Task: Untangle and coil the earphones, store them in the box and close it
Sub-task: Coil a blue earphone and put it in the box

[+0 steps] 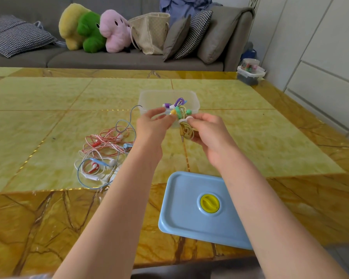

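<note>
Your yellow-green marbled table [48,93], amber-bordered. Clear plastic box [149,96] sits mid-table. Tangle of red-white, blue and white earphone cords [104,156] lies left of centre. Pale blue lid with yellow knob [189,218] rests at near edge.

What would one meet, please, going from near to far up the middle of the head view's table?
Blue lid with its yellow knob → coiled yellow-green earphones held between the left hand and right hand → clear plastic box holding purple earphones.
</note>
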{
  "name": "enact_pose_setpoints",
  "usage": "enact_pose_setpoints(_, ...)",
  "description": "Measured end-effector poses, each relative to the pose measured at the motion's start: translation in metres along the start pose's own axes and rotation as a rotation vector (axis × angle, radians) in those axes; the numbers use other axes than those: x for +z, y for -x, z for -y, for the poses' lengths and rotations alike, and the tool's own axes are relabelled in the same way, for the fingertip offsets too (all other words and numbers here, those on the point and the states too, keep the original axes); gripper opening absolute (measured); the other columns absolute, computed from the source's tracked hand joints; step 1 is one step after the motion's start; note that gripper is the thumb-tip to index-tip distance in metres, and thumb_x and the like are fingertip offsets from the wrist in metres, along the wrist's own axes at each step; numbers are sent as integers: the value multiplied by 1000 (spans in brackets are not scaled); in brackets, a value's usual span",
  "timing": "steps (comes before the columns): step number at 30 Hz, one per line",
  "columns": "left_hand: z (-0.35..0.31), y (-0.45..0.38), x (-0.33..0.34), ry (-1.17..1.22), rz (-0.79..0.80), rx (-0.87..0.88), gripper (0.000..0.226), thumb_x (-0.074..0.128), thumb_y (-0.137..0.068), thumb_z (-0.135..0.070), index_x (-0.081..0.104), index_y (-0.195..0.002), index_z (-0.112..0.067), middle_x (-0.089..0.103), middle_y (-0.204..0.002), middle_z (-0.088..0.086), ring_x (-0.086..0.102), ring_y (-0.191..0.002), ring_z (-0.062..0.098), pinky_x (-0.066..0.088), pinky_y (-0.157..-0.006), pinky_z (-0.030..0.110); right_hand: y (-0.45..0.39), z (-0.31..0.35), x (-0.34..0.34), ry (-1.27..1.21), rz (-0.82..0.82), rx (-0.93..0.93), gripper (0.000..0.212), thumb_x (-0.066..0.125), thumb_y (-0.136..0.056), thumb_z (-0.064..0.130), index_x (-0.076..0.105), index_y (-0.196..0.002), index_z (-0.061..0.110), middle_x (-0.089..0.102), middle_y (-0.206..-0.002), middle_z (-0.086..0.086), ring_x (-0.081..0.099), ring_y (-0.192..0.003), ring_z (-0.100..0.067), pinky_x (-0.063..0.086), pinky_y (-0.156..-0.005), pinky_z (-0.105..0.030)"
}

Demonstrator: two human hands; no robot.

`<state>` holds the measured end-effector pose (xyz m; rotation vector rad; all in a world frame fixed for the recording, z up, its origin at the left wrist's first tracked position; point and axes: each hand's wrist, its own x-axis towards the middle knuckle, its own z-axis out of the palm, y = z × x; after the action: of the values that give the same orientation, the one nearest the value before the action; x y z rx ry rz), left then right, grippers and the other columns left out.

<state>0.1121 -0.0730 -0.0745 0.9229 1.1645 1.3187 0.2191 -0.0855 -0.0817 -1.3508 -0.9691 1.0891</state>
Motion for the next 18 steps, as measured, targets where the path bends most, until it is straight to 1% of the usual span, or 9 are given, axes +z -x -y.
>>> enact_pose_setpoints(3,-8,-3,0,-59,-35,93,21,56,-89,-2,60,-110,-5,58,-81,-3,54,-70,7,49,-70,16,-11,8,3,40,-32,-11,19,54,-91,7,57,-76,18,61,-87,-9,55,-73,-19,46,-59,-27)
enact_pose_setpoints(5,-10,-6,-2,-320,-37,227,24,51,-91,-4,62,-111,-10,58,-86,-6,54,-77,9,47,-69,21,-31,18,4,50,-65,-13,21,56,-89,6,58,-73,19,63,-89,-9,60,-84,-24,53,-76,-38)
enact_pose_setpoints(7,-9,-8,-7,-508,-20,312,27,48,-90,-3,63,-110,-14,59,-94,-4,54,-86,12,42,-67,26,-57,31,10,112,-126,-59,18,56,-87,4,61,-75,17,65,-92,-11,61,-94,-28,51,-91,-43)
enact_pose_setpoints(8,-8,-10,-11,-552,-4,321,28,47,-89,-2,63,-108,-15,59,-95,-3,53,-87,15,40,-68,27,-70,38,15,210,-161,-105,14,55,-87,4,64,-82,14,66,-99,-12,61,-99,-29,50,-92,-41)
enact_pose_setpoints(10,-6,-16,-21,-638,-18,337,30,46,-87,0,64,-106,-15,58,-98,-1,53,-89,17,40,-70,28,-93,49,27,485,-202,-213,20,52,-89,6,67,-103,7,65,-112,-12,58,-109,-28,47,-90,-32)
enact_pose_setpoints(13,-6,-27,-38,-729,-71,355,33,44,-85,3,65,-101,-18,58,-100,-2,53,-92,15,41,-72,25,-116,49,46,795,-170,-305,23,52,-90,6,65,-109,6,63,-118,-13,55,-112,-29,44,-88,-29)
enact_pose_setpoints(14,-6,-29,-41,-732,-89,354,34,44,-84,3,64,-98,-21,58,-99,-3,53,-90,14,41,-69,23,-119,46,49,866,-152,-300,24,51,-89,5,65,-109,6,61,-118,-13,54,-113,-29,45,-91,-31)
enact_pose_setpoints(16,-7,-33,-49,-737,-116,342,36,42,-83,4,63,-95,-23,59,-98,-1,54,-75,13,40,-54,15,-117,36,56,922,-131,-281,30,43,-89,-1,64,-110,7,59,-119,-14,50,-115,-30,44,-94,-34)
enact_pose_setpoints(18,-7,-35,-52,-727,-122,336,39,40,-82,5,64,-95,-22,59,-95,1,46,-57,8,32,-40,10,-108,29,57,876,-132,-343,36,36,-88,-5,66,-105,9,60,-115,-13,53,-111,-28,44,-87,-29)
